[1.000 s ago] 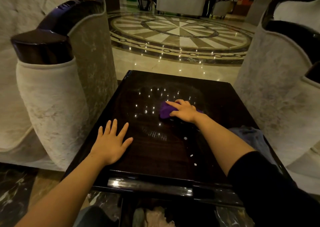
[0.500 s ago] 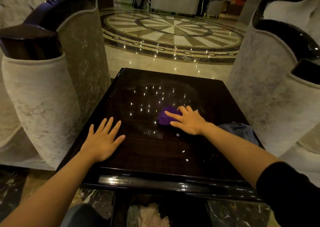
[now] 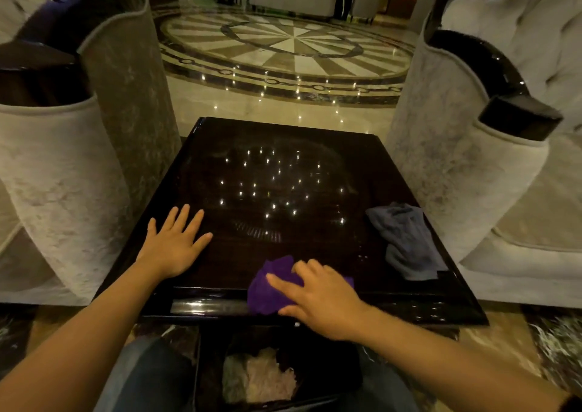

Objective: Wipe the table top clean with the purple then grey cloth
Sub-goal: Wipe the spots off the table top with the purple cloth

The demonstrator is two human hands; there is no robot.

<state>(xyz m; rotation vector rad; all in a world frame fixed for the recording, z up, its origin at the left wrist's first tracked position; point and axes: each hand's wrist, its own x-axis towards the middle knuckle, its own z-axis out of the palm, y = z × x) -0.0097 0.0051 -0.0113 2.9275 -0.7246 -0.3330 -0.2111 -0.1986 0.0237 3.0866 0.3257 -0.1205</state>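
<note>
Head view: dark glossy table top (image 3: 283, 175), square, ceiling lights reflected as small white dots across its middle. Right hand (image 3: 321, 298) at the near edge, fingers spread and pressed flat on the bunched purple cloth (image 3: 267, 292), which overlaps the table's front lip. Left hand (image 3: 173, 248) flat on the near-left part of the surface, fingers splayed wide, holding nothing. Grey cloth (image 3: 406, 241) crumpled at the right edge of the table, well apart from both hands. 2 pale upholstered armchairs, left (image 3: 63, 175) and right (image 3: 466, 159), flank the table. Below the near edge, a dark bin (image 3: 330, 377) with crumpled pale material inside.
</note>
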